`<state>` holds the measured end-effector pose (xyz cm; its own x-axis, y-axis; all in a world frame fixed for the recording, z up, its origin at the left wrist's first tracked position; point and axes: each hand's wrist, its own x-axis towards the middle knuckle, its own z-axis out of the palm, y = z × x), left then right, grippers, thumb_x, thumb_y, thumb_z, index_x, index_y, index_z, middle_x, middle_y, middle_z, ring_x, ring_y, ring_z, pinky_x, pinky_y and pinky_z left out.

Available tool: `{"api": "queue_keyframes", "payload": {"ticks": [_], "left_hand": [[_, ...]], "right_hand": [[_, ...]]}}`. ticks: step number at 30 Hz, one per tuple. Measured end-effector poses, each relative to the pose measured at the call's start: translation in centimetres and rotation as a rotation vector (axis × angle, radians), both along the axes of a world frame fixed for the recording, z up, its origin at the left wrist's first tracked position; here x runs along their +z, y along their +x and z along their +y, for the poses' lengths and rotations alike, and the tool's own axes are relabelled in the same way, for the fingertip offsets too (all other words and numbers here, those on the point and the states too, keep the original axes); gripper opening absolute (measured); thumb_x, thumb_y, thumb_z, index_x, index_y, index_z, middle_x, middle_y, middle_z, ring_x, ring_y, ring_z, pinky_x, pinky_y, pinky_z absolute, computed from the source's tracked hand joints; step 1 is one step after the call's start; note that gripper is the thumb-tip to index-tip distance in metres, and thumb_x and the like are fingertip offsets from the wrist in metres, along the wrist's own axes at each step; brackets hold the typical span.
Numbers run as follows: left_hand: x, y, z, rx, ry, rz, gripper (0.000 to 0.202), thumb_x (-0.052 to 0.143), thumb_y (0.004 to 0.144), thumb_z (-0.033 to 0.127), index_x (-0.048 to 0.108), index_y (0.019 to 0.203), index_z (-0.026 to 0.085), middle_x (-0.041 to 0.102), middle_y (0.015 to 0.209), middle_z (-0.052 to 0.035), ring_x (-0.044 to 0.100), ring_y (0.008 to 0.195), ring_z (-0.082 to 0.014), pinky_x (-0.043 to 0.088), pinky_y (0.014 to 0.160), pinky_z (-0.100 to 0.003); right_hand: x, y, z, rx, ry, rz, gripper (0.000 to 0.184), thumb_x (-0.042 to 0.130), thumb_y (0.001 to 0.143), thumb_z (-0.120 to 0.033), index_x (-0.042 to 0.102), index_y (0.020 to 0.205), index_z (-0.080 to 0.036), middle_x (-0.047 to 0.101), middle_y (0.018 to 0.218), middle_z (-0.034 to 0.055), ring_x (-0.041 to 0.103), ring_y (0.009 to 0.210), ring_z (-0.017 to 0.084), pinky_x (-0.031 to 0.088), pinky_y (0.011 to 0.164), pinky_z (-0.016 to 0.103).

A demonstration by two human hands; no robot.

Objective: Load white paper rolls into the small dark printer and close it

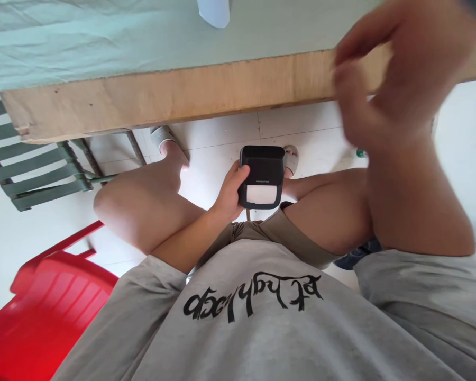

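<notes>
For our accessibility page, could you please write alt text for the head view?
The seated wearer's left hand holds a black device with a pale panel; the blurred right hand is raised near a wooden table edge.

Room right of the black case (262, 165) — table edge (182, 91) blocks ahead.

Far: table (143, 100) spans, cylinder (214, 11) on it | Far left: chair (51, 194) at the table's end | Near left: second chair (55, 312) | Centre: left hand (232, 188) holds case (264, 166) between thighs (325, 211) | Far right: right hand (404, 79) before table edge
</notes>
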<state>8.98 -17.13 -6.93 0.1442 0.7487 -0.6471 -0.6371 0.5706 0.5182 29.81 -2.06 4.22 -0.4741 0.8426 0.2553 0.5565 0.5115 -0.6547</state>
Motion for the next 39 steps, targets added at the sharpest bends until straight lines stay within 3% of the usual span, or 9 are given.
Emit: {"api": "queue_keyframes", "payload": {"ticks": [1,3,6,10,14,20,27,31,39], "left_hand": [[0.1,0.0,0.1,0.037,-0.019,-0.007,0.053,0.086,0.078,0.066,0.072,0.105,0.023,0.08,0.093,-0.004,0.079,0.098,-0.0268,0.063,0.081,-0.038],[0.4,0.1,0.5,0.133,-0.058,-0.005,0.036,0.076,0.09,0.057,0.073,0.097,0.022,0.077,0.085,-0.0022,0.078,0.098,-0.0246,0.063,0.084,-0.036],[1.5,0.1,0.9,0.248,-0.097,-0.008,0.021,0.061,0.101,0.032,0.074,0.09,0.019,0.075,0.084,-0.0015,0.075,0.097,-0.0184,0.06,0.088,-0.031],[2.5,-0.1,1.1,0.245,-0.13,-0.03,0.034,0.048,0.107,0.019,0.077,0.089,0.017,0.075,0.087,-0.0046,0.072,0.096,-0.0174,0.056,0.091,-0.029],[2.4,-0.2,1.1,0.26,-0.152,-0.019,0.036,0.047,0.108,0.019,0.077,0.088,0.017,0.076,0.087,-0.0045,0.071,0.091,-0.0171,0.056,0.09,-0.03],[1.7,-0.1,0.8,0.249,-0.144,-0.003,0.037,0.049,0.112,0.032,0.078,0.092,0.018,0.081,0.098,-0.0037,0.075,0.098,-0.0149,0.057,0.092,-0.026],[1.0,-0.5,0.5,0.271,-0.11,0.028,0.03,0.059,0.106,0.029,0.075,0.084,0.019,0.075,0.081,-0.0012,0.072,0.083,-0.0128,0.061,0.083,-0.025],[0.9,-0.5,0.5,0.271,-0.112,0.047,0.027,0.06,0.104,0.026,0.075,0.084,0.018,0.071,0.076,-0.0005,0.071,0.078,-0.0123,0.059,0.076,-0.023],[1.7,-0.1,1.1,0.255,-0.121,0.04,0.029,0.055,0.105,0.029,0.077,0.089,0.019,0.077,0.088,-0.0013,0.073,0.092,-0.0144,0.059,0.088,-0.026]], "right_hand": [[-0.1,-1.5,-1.2,0.189,0.184,-0.108,0.031,0.053,0.106,-0.045,0.073,0.112,-0.023,0.076,0.108,0.0036,0.069,0.104,0.013,0.059,0.097,0.035],[-0.8,-4.0,-3.3,0.38,0.348,-0.21,0.029,0.048,0.106,-0.041,0.072,0.113,-0.025,0.076,0.104,0.0002,0.066,0.096,0.012,0.054,0.083,0.034],[-3.0,-5.9,-5.2,0.51,0.391,-0.31,0.027,0.046,0.107,-0.032,0.071,0.109,-0.024,0.077,0.11,-0.0027,0.064,0.099,0.013,0.044,0.082,0.032],[-5.0,-5.7,-5.7,0.61,0.362,-0.338,0.026,0.052,0.108,-0.032,0.069,0.124,-0.022,0.074,0.128,0.0023,0.06,0.121,0.017,0.04,0.092,0.031],[-4.8,-5.1,-5.5,0.616,0.217,-0.388,0.035,0.047,0.11,-0.037,0.068,0.134,-0.022,0.069,0.139,0.0069,0.056,0.13,0.019,0.039,0.099,0.033],[-4.9,-4.8,-5.6,0.608,0.085,-0.37,0.044,0.043,0.111,-0.043,0.066,0.143,-0.024,0.065,0.15,0.0095,0.056,0.141,0.022,0.048,0.111,0.039],[-5.5,-4.7,-5.4,0.627,0.009,-0.331,0.047,0.044,0.11,-0.042,0.065,0.149,-0.025,0.062,0.156,0.0107,0.056,0.147,0.025,0.055,0.117,0.047],[-5.3,-4.6,-5.4,0.639,0.021,-0.328,0.047,0.045,0.109,-0.043,0.064,0.149,-0.025,0.062,0.156,0.0105,0.056,0.148,0.026,0.056,0.116,0.047],[-4.7,-4.2,-5.4,0.518,0.17,-0.377,0.041,0.051,0.105,-0.04,0.067,0.139,-0.025,0.069,0.147,0.0068,0.067,0.124,0.019,0.049,0.097,0.033]]}}
